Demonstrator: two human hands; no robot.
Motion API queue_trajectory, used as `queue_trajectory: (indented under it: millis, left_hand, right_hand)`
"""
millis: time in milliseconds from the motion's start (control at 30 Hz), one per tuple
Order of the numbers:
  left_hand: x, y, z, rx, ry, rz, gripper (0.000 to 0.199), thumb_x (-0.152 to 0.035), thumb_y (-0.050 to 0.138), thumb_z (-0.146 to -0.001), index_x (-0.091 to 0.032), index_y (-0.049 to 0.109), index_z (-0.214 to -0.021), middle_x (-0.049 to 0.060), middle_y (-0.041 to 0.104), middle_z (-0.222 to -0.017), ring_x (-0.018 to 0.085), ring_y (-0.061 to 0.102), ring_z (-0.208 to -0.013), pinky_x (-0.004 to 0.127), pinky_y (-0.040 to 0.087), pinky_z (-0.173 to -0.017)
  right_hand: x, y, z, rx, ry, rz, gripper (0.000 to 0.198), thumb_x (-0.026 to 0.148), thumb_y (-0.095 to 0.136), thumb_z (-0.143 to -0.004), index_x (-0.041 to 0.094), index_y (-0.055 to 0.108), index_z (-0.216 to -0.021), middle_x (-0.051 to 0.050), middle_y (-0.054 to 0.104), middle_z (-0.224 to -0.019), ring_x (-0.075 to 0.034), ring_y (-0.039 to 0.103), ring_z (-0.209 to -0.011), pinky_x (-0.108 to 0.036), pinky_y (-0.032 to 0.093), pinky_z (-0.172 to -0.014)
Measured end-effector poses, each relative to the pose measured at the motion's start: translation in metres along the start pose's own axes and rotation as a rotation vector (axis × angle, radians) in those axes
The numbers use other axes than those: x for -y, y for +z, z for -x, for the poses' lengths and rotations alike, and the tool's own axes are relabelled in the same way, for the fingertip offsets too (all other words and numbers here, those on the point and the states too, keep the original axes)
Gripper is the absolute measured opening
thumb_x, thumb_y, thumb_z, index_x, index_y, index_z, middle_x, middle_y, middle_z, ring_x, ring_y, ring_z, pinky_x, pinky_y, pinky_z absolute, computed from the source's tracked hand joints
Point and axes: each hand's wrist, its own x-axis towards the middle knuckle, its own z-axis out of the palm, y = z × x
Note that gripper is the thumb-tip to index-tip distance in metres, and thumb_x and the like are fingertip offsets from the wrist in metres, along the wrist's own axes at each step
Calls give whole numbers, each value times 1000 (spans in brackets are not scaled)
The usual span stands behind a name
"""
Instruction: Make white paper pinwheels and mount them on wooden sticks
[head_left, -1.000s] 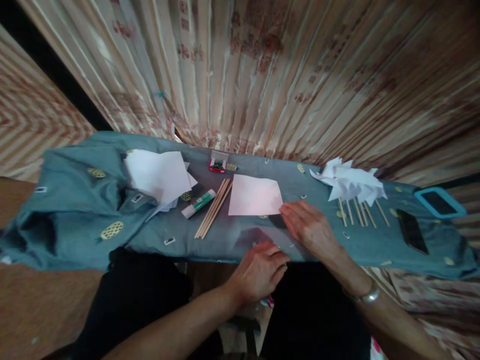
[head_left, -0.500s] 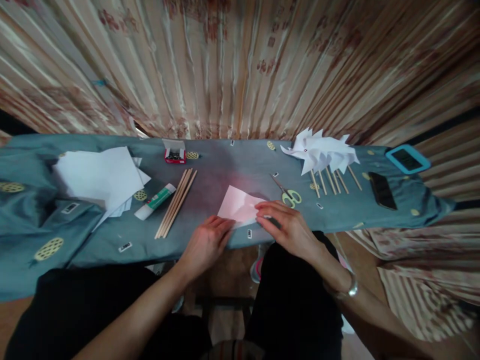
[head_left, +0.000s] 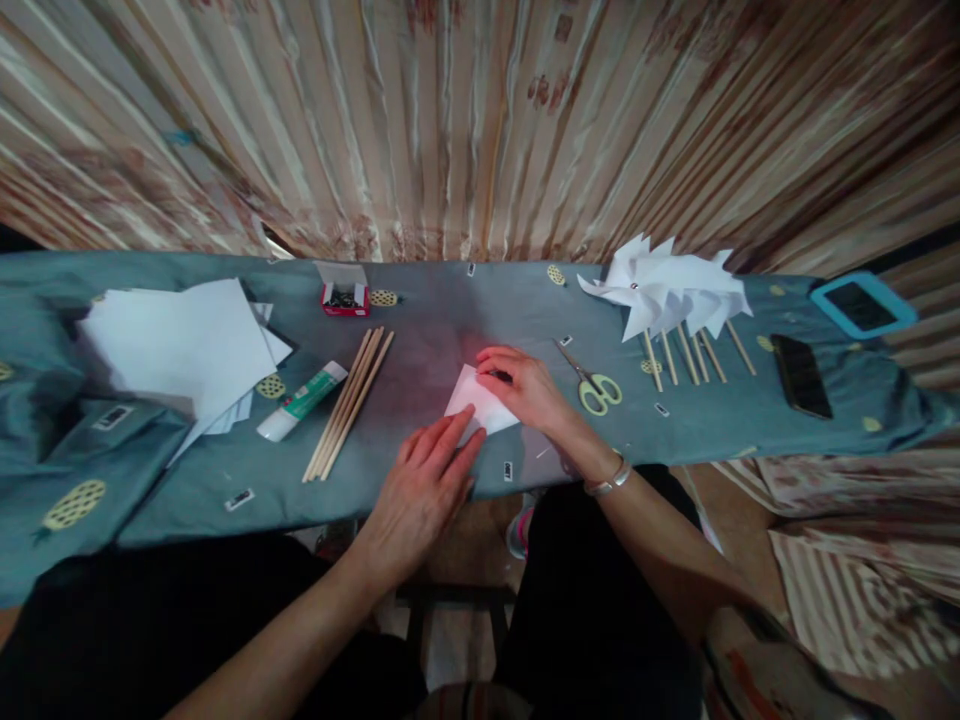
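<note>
A small white sheet of paper [head_left: 491, 410] lies near the front edge of the cloth-covered table, between my hands. My left hand [head_left: 431, 470] rests its outstretched fingertips on the near left part of the sheet. Over the far right side of the paper, my right hand [head_left: 521, 388] has its fingers bent and drawn together at the edge, covering that part. Green-handled scissors [head_left: 596, 390] lie just right of my right hand. To the left of my left hand is a row of thin wooden sticks [head_left: 349, 405], and beside them a green and white glue stick [head_left: 304, 402].
White paper sheets [head_left: 180, 345] are piled on the left. A red box [head_left: 345, 298] of small dark pieces stands open at the back. White paper pinwheels [head_left: 671, 285] on sticks lie back right, near a black phone [head_left: 801, 375] and a blue-framed device [head_left: 862, 305]. Curtains [head_left: 435, 130] hang behind.
My right hand has moved left and away from me across the paper, to its far side. My left fingers have straightened out onto the sheet. The view has shifted slightly.
</note>
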Motion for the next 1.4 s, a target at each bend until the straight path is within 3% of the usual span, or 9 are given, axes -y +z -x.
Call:
queue_trajectory:
  millis: [100,233,467,700,1400]
  left_hand:
    - [-10,9,3,58,85,-71,43,-23,45,-95,-11,47,-137,18,47,-146,29,40,-137,53,29,-113]
    - [-17,15,6,73,39,-110,52,-35,49,-94,-11,44,-140,18,43,-149,30,33,-142,57,15,-117]
    - [-10,10,-3,97,40,-157,56,-31,52,-92,-5,41,-141,23,39,-149,36,31,-142,58,24,-114]
    - [-11,20,1,185,52,-118,61,-34,54,-92,-2,38,-141,24,38,-150,35,31,-142,51,29,-115]
    - [-11,21,1,241,13,-85,66,-35,57,-90,-1,36,-142,25,33,-152,35,24,-144,51,28,-116]
  right_hand:
    - [-1,2,-2,3,-11,32,12,16,59,-87,20,70,-84,-7,69,-112,-19,62,-105,-36,45,-98]
    - [-1,4,-4,-18,-35,46,12,16,59,-87,19,69,-82,-7,69,-112,-20,61,-104,-37,45,-97]
    - [-4,5,-5,-12,-58,38,11,17,58,-87,19,67,-80,-7,68,-110,-20,60,-104,-39,44,-97]
    - [-4,6,-6,-12,-38,73,13,19,57,-87,20,65,-78,-7,68,-111,-20,60,-103,-39,45,-96]
    - [-3,14,-6,-86,-8,91,13,17,53,-88,21,58,-76,-8,67,-108,-21,60,-101,-37,45,-94]
